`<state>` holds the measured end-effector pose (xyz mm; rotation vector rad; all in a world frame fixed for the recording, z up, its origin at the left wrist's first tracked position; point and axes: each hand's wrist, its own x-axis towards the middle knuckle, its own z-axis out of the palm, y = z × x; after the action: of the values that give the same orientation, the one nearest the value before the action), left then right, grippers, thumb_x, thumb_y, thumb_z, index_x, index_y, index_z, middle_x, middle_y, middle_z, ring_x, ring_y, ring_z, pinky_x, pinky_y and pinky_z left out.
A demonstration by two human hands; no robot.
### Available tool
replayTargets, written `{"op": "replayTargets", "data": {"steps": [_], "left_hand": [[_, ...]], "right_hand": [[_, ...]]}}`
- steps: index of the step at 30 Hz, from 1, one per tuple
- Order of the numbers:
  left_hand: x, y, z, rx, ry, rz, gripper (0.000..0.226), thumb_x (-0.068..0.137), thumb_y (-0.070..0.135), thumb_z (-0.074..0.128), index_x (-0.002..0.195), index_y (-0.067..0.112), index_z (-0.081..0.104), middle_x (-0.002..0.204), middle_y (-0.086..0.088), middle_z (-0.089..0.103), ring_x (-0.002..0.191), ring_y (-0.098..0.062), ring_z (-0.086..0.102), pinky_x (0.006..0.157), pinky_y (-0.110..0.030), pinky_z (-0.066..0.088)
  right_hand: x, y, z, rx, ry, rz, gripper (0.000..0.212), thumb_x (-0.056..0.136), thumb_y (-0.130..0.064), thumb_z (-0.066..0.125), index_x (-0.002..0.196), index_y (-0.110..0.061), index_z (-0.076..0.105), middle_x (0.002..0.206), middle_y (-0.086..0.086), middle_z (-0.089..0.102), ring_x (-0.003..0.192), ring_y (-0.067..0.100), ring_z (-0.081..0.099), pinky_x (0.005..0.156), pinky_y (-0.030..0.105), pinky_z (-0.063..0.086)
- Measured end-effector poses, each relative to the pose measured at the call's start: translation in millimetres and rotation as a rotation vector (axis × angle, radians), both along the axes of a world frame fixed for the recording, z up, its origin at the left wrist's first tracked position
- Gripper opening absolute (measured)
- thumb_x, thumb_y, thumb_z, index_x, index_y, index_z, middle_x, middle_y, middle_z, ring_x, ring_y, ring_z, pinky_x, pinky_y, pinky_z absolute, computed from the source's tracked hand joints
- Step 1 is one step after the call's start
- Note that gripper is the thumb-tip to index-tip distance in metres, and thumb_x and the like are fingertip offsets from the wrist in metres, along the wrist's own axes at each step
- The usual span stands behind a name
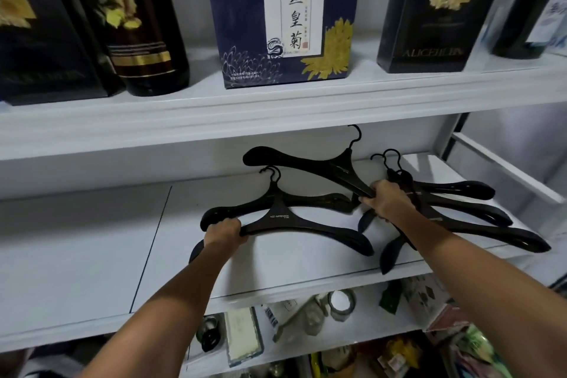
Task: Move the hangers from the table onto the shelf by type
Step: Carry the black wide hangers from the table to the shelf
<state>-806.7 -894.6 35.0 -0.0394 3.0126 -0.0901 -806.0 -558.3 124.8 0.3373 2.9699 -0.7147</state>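
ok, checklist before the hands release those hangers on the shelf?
1. Left hand grips printed hanger: ok.
2. Right hand grips rear hanger: ok.
3. Rear hanger flat on middle shelf: not ok, looks lifted.
4. Right pile inside the shelf: not ok, one end reaches the front edge.
5. Piles sorted by type: cannot tell, all black.

Storage corner of a home or small shop (which one is unclear), tiered white shelf (184,126), top tier lined with gift goods, blue chrysanthemum box (245,24), dark bottle (138,24), black box (429,24) lettered ALICEHILIN, bottom tier cluttered with tape roll (340,304), green packet (390,296).
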Motion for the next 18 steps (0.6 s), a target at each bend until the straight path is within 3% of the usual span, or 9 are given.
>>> {"op": "replayTargets", "data": {"steps": [6, 14, 18], "left_hand": [[-18, -2, -12, 0.046, -0.014, -0.002, 0.031, 0.093, 0.04, 0.049, 0.109, 0.016, 0.06, 0.109, -0.006, 0.065, 0.101, -0.025, 0.063, 0.074, -0.029, 0.042], [-19, -3, -18, 0.079, 0.002, 0.011, 0.029, 0.096, 0.033, 0.042, 0.111, 0.014, 0.059, 0.112, -0.007, 0.065, 0.104, -0.026, 0.062, 0.079, -0.03, 0.044], [-15, -4, -20, 0.116, 0.068, -0.054, 0.038, 0.095, 0.045, 0.045, 0.121, 0.02, 0.056, 0.119, -0.005, 0.061, 0.114, -0.024, 0.056, 0.09, -0.034, 0.043]], "right_hand": [[-10, -11, -1, 0.036, -0.01, -0.002, 0.025, 0.09, -0.029, 0.064, 0.103, -0.008, 0.064, 0.09, 0.012, 0.061, 0.095, 0.033, 0.063, 0.084, 0.043, 0.054], [-10, -21, -6, 0.048, 0.008, 0.009, 0.025, 0.091, -0.029, 0.063, 0.103, -0.008, 0.063, 0.083, 0.009, 0.059, 0.082, 0.029, 0.063, 0.077, 0.042, 0.056], [-4, -25, -9, 0.047, 0.004, 0.019, 0.027, 0.091, -0.03, 0.062, 0.106, -0.008, 0.064, 0.09, 0.011, 0.062, 0.083, 0.03, 0.064, 0.079, 0.043, 0.056]]}}
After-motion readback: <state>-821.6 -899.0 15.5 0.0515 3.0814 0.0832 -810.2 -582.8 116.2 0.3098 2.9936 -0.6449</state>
